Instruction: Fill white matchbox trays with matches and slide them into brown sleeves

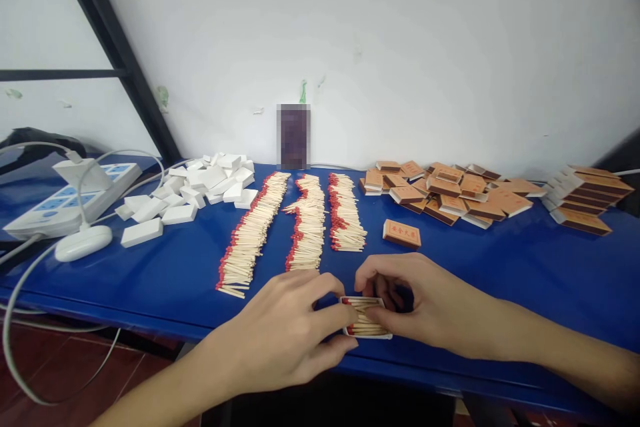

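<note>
Left hand [295,330] and right hand [433,307] hold a tray [370,337] of matches [363,324], fingers [334,317] seemingly gripping its ends.

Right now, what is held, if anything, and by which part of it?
An open white box of matches: the left hand holds its left end, the right hand its right end.

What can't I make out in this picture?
Head view throughout:
Matches in the white tray: partly covered by the left hand and right hand.
Middle match row: near end hidden by the left hand.
Dark upright object: blurred into blocks.
Orange box pile: lower ones covered by upper ones.
</note>
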{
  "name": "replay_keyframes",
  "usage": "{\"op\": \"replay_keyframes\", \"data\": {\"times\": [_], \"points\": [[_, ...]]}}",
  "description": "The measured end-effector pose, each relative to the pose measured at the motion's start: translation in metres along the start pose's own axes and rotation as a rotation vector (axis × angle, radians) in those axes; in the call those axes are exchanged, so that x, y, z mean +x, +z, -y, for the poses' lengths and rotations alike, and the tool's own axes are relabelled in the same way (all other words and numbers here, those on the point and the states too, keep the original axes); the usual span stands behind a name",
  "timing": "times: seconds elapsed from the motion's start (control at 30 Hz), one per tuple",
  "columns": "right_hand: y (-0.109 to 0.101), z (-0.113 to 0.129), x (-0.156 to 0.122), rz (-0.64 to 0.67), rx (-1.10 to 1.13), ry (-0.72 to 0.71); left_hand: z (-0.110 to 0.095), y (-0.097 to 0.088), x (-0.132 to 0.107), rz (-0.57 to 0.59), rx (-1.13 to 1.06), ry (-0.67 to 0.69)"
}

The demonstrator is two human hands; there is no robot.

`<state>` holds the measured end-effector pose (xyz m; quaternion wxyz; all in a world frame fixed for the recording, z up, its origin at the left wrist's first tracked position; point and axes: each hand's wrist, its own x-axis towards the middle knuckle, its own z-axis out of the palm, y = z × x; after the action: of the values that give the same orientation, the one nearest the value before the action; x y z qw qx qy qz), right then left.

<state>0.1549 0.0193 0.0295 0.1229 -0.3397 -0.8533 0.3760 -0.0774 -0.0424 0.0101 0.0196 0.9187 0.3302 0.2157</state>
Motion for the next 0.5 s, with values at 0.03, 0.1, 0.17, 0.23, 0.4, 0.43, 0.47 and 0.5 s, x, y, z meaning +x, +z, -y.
{"op": "replay_keyframes", "data": {"times": [0.03, 0.1, 0.17, 0.23, 0.4, 0.43, 0.47, 0.5], "points": [[0.0003, -0.0003, -0.0001, -0.002, 0.001, -0.005, 0.0002, 0.0004, 0.0, -0.004, -0.001, 0.001], [0.0004, -0.0003, -0.0005, -0.001, -0.013, -0.009, 0.0007, 0.0015, 0.0005, -0.015, -0.002, 0.002], [-0.0001, 0.0008, -0.0012, 0.005, -0.046, -0.01, 0.0009, 0.0027, 0.0014, -0.025, -0.007, 0.001], [-0.0006, 0.0024, -0.0016, 0.012, -0.074, -0.017, 0.0007, 0.0034, 0.0021, -0.032, -0.012, -0.003], [0.0016, 0.0025, -0.0007, -0.026, -0.111, -0.061, -0.0003, 0.0036, 0.0021, -0.048, -0.017, 0.002], [0.0025, 0.0018, -0.0005, -0.037, -0.111, -0.076, -0.0005, 0.0034, 0.002, -0.046, -0.017, 0.006], [0.0033, 0.0009, -0.0002, -0.047, -0.112, -0.091, -0.0006, 0.0032, 0.002, -0.045, -0.016, 0.008], [0.0041, -0.0001, -0.0001, -0.055, -0.113, -0.104, -0.0006, 0.0029, 0.0021, -0.045, -0.013, 0.011]]}}
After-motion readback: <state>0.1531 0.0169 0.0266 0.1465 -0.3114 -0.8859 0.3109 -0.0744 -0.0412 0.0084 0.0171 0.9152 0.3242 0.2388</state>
